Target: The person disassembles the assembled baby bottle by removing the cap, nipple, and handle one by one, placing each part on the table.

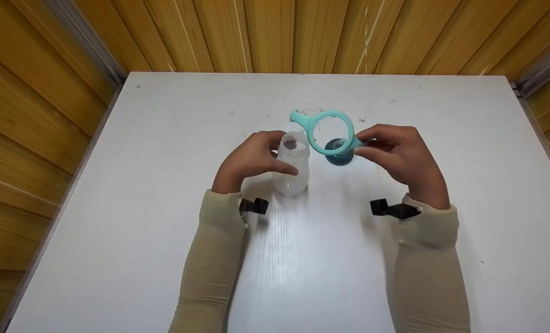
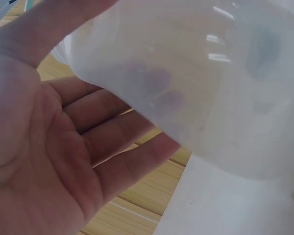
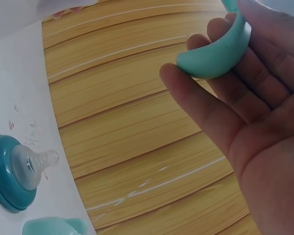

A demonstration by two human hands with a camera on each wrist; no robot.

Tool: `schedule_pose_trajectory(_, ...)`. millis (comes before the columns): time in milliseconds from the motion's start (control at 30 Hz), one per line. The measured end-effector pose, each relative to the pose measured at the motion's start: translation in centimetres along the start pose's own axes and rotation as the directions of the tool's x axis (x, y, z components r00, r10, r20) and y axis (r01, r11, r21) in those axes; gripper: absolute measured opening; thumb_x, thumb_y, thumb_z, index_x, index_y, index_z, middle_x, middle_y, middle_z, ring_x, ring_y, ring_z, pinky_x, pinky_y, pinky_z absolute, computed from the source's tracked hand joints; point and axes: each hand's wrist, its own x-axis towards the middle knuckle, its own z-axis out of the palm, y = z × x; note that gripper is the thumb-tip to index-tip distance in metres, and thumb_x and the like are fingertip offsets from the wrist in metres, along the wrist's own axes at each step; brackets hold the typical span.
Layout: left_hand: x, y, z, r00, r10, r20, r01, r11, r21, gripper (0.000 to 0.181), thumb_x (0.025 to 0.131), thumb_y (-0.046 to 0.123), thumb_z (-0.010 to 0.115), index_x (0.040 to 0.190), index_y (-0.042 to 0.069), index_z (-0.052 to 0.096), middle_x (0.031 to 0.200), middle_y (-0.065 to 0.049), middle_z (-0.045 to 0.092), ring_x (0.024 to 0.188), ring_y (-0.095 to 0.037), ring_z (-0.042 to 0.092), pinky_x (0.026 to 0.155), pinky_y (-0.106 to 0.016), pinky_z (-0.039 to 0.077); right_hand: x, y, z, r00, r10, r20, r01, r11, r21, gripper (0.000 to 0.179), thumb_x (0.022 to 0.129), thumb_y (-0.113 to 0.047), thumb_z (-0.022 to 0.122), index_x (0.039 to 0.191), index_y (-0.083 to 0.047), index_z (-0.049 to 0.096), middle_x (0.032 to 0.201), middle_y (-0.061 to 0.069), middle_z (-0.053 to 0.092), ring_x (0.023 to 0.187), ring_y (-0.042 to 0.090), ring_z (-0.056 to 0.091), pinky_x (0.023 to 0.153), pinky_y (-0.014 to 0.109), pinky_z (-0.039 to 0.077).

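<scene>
In the head view my left hand holds a translucent baby bottle, thumb across its front and fingers round its far side. The bottle stands upright with its mouth uncapped; it fills much of the left wrist view. My right hand pinches one handle of a light teal bottle-handle ring between thumb and fingers. The ring is raised beside the bottle's mouth, its other handle pointing up and left. Behind the ring sits a nipple with a dark teal collar, teat upward in the right wrist view.
A light teal piece lies near the nipple at the bottom of the right wrist view, partly cut off. The white table meets a wood-plank wall at the back. Black camera mounts stick out from both wrists.
</scene>
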Motion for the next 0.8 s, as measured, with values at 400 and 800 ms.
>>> schedule_pose_trajectory(400, 0.0, 0.1, 0.0, 0.999, -0.016, -0.05, 0.016, 1.0, 0.0, 0.069, 0.064, 0.029, 0.09, 0.127, 0.025, 0.061, 0.12, 0.006, 0.066, 0.106, -0.016, 0.064, 0.092, -0.038, 0.054, -0.5, 0.9, -1.0, 0.998, 0.065, -0.019, -0.067, 0.993, -0.097, 0.017, 0.08, -0.008, 0.078, 0.097, -0.006, 0.075, 0.085, -0.012, 0.071, 0.073, 0.004, 0.065, 0.068, 0.015, 0.052)
schedule_pose_trajectory(800, 0.2, 0.0, 0.1, 0.998, -0.01, -0.064, 0.011, 1.0, 0.012, 0.074, 0.064, 0.032, 0.09, 0.131, 0.02, 0.059, 0.122, 0.006, 0.066, 0.108, -0.015, 0.064, 0.092, -0.038, 0.054, -0.6, 1.1, -1.5, 0.979, 0.202, -0.034, -0.205, 0.967, -0.149, 0.015, 0.078, -0.018, 0.081, 0.091, -0.011, 0.077, 0.081, -0.011, 0.071, 0.071, 0.004, 0.067, 0.069, 0.015, 0.052)
